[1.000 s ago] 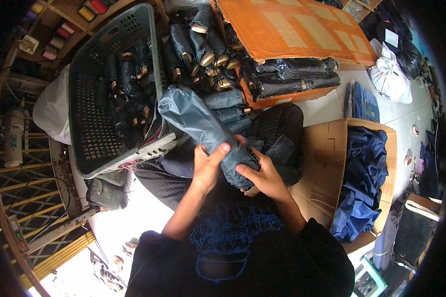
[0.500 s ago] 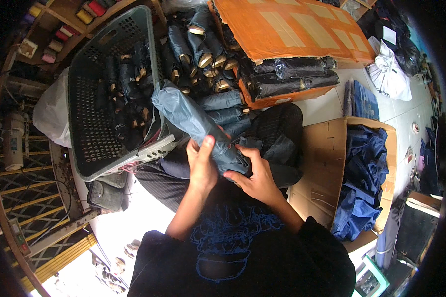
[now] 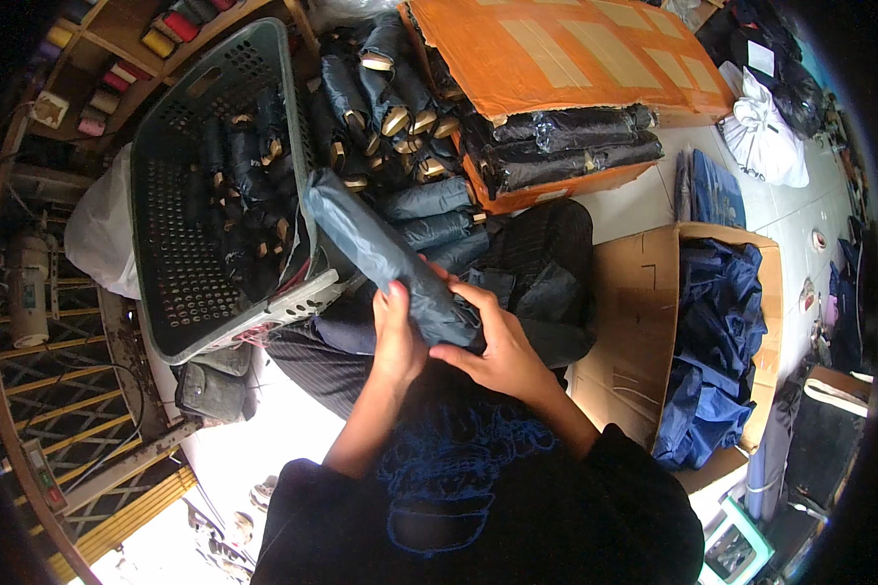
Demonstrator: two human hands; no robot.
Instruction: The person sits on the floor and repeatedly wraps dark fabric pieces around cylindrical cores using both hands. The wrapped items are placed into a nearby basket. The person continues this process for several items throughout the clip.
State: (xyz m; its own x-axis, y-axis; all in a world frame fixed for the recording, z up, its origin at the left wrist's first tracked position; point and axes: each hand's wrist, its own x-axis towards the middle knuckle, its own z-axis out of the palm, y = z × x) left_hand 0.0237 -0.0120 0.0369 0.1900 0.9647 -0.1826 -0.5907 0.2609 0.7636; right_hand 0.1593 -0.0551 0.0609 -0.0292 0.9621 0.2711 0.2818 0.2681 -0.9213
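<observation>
Both of my hands hold a folded umbrella (image 3: 373,246) wrapped in shiny grey-blue fabric, tilted with its far end toward the upper left. My left hand (image 3: 398,336) grips its near part from the left side, thumb on top. Around the lower end on the right, my right hand (image 3: 493,339) has its thumb and fingers closed. That end is partly hidden by the fingers. Just beyond lie several similar grey-blue umbrellas (image 3: 427,200), close to my crossed legs.
A dark plastic basket (image 3: 166,331) with several dark umbrellas stands at the left. More umbrellas with pale handle ends (image 3: 394,119) are heaped behind. An orange taped carton (image 3: 576,58) stands far ahead; an open cardboard box (image 3: 624,331) holding blue fabric (image 3: 717,341) sits at the right.
The umbrella's fabric looks tighter and slimmer, and the umbrella has turned slightly in my hands. My right hand has shifted a little left along its lower end. The left hand stays on it.
</observation>
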